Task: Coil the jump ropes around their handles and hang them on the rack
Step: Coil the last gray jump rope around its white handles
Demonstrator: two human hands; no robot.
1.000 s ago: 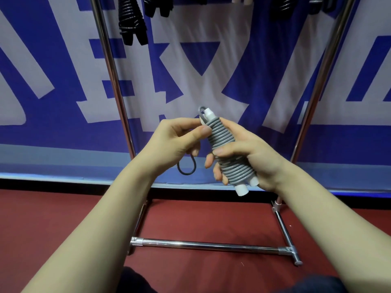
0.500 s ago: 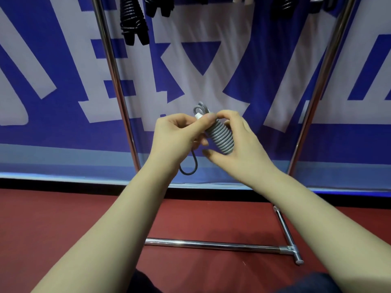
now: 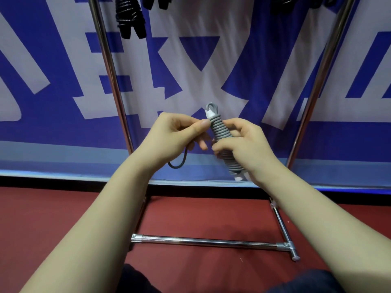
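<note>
A grey jump rope (image 3: pixel 220 130) is wound tightly round its white handles into one bundle, tilted with its top end up and left. My right hand (image 3: pixel 243 146) grips the bundle's middle and lower part. My left hand (image 3: pixel 171 138) presses its thumb against the coil near the top, and a dark elastic loop (image 3: pixel 178 162) hangs below that hand. The chrome rack (image 3: pixel 110 77) stands right behind my hands. Black coiled ropes (image 3: pixel 130 16) hang from it at the top left.
More dark bundles (image 3: pixel 285 3) hang at the top right of the rack. The rack's right post (image 3: pixel 317 81) and its floor bar (image 3: pixel 207 242) frame the space. Behind it hangs a blue and white banner (image 3: pixel 53 81), and the floor (image 3: pixel 42 218) is red.
The bundle was lifted and turned half a second ago, then lowered again. My right hand has shifted its grip back round the middle, and my left thumb stays near the top of the coil.
</note>
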